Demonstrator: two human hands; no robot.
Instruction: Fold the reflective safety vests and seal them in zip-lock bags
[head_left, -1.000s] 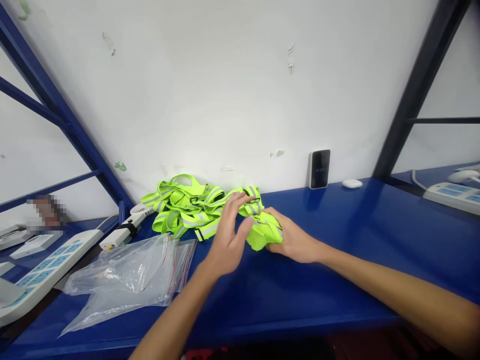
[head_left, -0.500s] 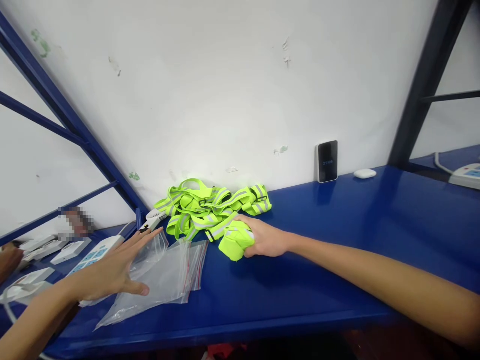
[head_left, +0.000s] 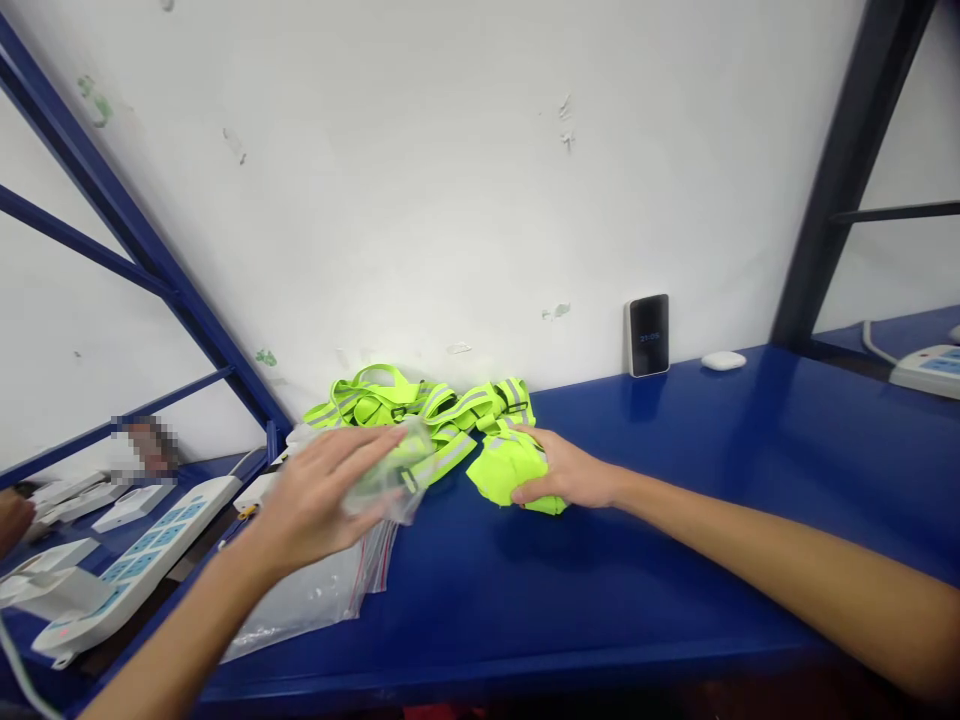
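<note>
My right hand (head_left: 564, 472) grips a folded neon-yellow reflective vest (head_left: 507, 472) and presses it onto the blue shelf (head_left: 675, 520). My left hand (head_left: 322, 500) is raised above the shelf, its fingers pinched on a clear plastic zip bag (head_left: 386, 480) that it lifts toward the vest. Behind both hands lies a tangled pile of neon-yellow reflective vests (head_left: 405, 405) against the white wall. Below my left hand a stack of clear zip bags (head_left: 322, 595) with red seal lines rests on the shelf.
A white power strip (head_left: 124, 580) and small white devices lie at the left, where another person's hand (head_left: 11, 515) shows at the edge. A dark phone-like device (head_left: 648, 335) leans on the wall beside a small white object (head_left: 723, 361). Another power strip (head_left: 926, 368) sits far right.
My left hand went from the vest to the bag stack, took a clear bag and now carries it right toward the vest. My right hand kept hold of the folded vest.
</note>
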